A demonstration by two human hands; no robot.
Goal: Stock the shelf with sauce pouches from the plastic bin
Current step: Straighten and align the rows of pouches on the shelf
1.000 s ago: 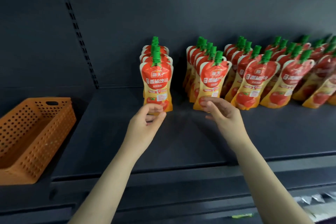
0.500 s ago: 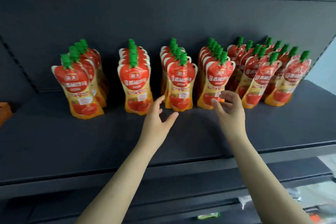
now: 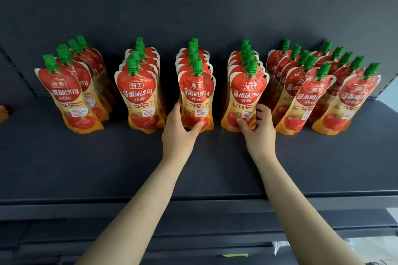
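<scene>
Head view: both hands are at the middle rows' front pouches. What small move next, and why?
Probably square both pouches: left hand grips the third row's front pouch, right hand pinches the fourth row's front pouch, which looks tilted.

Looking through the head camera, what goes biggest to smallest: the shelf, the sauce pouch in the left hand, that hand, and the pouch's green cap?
1. shelf
2. sauce pouch
3. left hand, which looks only a little smaller than the pouch and is nearer the camera, so that pair is unsure
4. green cap

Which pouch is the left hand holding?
The third row's front pouch from the left; the left hand grips it, the right hand the fourth row's front pouch.
</scene>
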